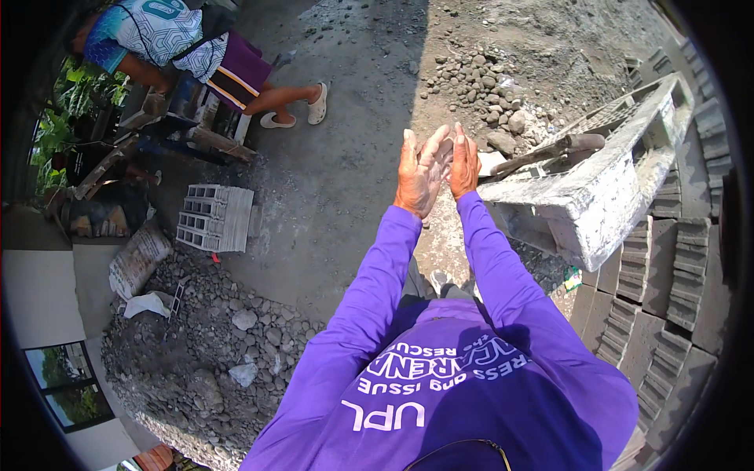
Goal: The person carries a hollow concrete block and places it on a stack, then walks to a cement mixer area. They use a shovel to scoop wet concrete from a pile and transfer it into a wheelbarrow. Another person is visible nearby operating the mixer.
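Over gritty grey ground (345,180), partly shaded and partly sunlit, the left hand (418,177) and the right hand (465,165) are held close together, fingers extended, with nothing gripped; whether they touch cannot be told. Just to their right, a whitened, pallet-like frame (589,188) is set near rows of concrete blocks (691,271). At the left, gravel (204,353) is heaped near a small stack of hollow blocks (228,220) and a pale wall (39,290)
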Available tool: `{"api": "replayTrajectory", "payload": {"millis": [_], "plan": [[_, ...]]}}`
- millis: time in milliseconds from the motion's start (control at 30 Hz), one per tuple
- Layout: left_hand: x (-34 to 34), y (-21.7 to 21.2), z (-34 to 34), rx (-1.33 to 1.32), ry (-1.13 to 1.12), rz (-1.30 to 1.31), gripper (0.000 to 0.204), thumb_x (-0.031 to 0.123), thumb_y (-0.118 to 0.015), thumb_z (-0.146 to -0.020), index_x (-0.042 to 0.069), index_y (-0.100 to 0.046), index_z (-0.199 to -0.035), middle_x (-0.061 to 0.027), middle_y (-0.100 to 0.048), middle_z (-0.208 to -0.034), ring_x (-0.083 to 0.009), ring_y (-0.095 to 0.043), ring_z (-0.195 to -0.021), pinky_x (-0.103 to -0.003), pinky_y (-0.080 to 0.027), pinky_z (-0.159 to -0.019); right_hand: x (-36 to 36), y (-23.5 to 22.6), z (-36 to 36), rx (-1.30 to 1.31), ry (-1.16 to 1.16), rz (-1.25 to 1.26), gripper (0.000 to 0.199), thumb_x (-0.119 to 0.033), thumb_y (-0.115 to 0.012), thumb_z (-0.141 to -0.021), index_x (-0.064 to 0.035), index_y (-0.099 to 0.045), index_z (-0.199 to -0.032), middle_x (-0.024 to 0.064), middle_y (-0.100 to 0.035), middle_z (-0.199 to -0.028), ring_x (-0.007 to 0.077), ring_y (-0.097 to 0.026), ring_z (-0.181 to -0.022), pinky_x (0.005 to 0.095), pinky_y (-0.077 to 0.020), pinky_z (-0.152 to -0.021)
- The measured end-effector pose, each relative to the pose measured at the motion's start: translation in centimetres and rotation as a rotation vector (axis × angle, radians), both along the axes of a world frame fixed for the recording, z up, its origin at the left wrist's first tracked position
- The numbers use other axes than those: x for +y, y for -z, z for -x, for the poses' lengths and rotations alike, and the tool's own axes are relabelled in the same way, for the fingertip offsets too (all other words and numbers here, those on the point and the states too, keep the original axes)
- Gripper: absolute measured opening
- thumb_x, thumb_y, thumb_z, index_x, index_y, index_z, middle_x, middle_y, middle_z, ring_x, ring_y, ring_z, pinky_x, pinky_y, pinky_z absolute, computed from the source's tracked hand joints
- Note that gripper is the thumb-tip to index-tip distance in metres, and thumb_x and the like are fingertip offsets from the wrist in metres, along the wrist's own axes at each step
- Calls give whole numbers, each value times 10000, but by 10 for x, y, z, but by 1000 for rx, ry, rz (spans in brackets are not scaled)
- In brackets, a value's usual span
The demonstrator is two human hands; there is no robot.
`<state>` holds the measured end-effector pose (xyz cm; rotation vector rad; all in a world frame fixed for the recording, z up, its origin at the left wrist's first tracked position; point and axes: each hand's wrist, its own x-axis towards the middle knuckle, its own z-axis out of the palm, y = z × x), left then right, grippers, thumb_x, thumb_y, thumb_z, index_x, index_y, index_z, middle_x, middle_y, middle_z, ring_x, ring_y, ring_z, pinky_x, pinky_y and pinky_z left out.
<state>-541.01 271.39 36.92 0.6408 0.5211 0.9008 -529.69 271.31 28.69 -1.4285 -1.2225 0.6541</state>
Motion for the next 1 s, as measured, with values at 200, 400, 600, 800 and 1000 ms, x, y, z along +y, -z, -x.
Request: {"api": "replayTrajectory", "payload": {"millis": [200,400,600,800,1000], "plan": [[177,54,-22,887,-67,-823,702,591,-183,-927,91,-393,-1371,-189,-392,-1390,-352,-286,-1330,-512,-81,-1103,153,47,18,1401,43,429,935,-811,-247,-765,-143,-249,-1419,252,-403,-1337,415,-460,-1160,512,-345,-930],[342,114,51,1645,337,-537,474,418,-393,-891,93,-584,-1179,-201,-557,-1214,-387,-499,-1155,-569,-245,-1031,258,-65,-76,1421,-134,203,830,-682,-291,-867,7,-413,-1314,202,-564,-1184,339,-547,-1076,465,-417,-907],[458,168,134,1567,361,-96,465,382,-497,-841,34,-596,-1133,-219,-572,-1179,-378,-537,-1112,-431,-397,-969,306,-57,-215,746,703,80,375,-335,-529,-929,9,-567,-784,3,-321,-421,109,-333,-351,275,-361,-397],[581,229,142,1466,401,116,453,372,-511,-839,25,-606,-1115,-232,-571,-1166,-372,-540,-1099,-415,-422,-941,319,117,-184,268,768,822,164,-47,-474,-852,10,-601,-938,124,-612,-659,223,-606,-522,339,-500,-407],[740,226,143,1444,241,154,405,340,-480,-843,-7,-635,-982,-241,-608,-1053,-397,-575,-989,-419,-450,-873,404,216,-169,-449,-156,1307,230,-188,-532,-827,-6,-636,-920,184,-639,-776,249,-633,-739,380,-481,-685]]}}
